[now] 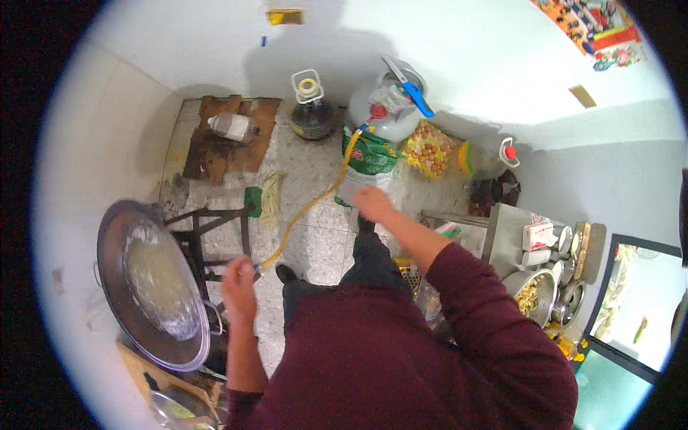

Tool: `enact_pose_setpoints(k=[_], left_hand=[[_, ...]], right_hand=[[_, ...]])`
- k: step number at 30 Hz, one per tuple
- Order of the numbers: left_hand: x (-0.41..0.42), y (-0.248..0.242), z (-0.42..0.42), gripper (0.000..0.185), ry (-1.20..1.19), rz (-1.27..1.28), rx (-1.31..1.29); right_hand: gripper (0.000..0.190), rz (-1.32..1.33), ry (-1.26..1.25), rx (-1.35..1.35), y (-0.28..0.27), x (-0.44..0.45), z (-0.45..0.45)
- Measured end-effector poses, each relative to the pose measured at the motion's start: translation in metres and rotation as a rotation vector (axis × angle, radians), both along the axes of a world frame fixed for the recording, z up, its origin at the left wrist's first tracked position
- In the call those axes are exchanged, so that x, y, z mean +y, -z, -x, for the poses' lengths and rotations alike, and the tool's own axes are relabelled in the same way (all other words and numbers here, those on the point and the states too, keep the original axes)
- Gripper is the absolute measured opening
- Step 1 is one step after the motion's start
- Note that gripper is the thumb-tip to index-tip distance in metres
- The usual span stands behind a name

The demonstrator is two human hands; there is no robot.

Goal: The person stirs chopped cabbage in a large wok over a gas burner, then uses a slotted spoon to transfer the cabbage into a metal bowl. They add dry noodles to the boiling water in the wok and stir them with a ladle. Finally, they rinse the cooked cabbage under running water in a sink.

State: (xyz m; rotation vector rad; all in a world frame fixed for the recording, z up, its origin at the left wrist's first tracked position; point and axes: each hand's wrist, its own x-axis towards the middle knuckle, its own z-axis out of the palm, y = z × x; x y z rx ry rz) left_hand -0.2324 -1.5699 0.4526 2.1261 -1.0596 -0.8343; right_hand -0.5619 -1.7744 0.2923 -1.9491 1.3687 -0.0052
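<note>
My left hand (239, 287) is raised beside the right rim of a large wok (121, 242) holding whitish liquid. Its fingers look bent, and I cannot tell if they hold anything. Close by it, a yellow gas hose (302, 211) meets the dark metal stand (196, 226); the hose curves up to a red regulator (378, 111) on a grey gas cylinder (355, 105). My right hand (373, 204), blurred, is in front of a green and white sack (371, 156), its fingers curled; what is inside them is hidden. A blue-handled blade tool (414, 92) lies on top of the cylinder.
On the floor stand a dark jug (312, 118), a tray of eggs (430, 149) and a clear jug with red cap (489, 161). A plastic bottle (233, 127) lies on cardboard (215, 161). At right are a metal pot of food (543, 287) and a tissue box (539, 236).
</note>
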Motion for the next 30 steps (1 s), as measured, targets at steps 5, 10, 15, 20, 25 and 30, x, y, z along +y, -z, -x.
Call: enact_pose_setpoints(k=[5,10,15,20,25,30], left_hand=[[0.012,0.020,0.097,0.034,0.264,-0.521,0.035],[0.049,0.044,0.111,0.033,0.221,-0.773,-0.014],[0.090,0.077,0.089,0.040,0.029,-0.886,0.153],[0.028,0.077,0.104,0.039,-0.020,-0.936,0.229],[-0.048,0.069,0.129,0.032,-0.107,-0.800,0.337],[-0.080,0.084,0.129,0.030,-0.004,-0.724,0.357]], right_hand=[[0.058,-0.066,0.502,0.033,0.090,-0.075,0.147],[0.070,-0.005,0.622,0.059,0.176,-0.177,0.142],[0.045,-0.063,0.714,0.122,0.266,-0.213,0.122],[0.027,-0.174,0.262,0.165,0.240,-0.192,0.158],[0.028,-0.415,0.099,0.240,0.120,-0.158,0.286],[0.029,-0.417,0.307,0.343,0.061,-0.107,0.376]])
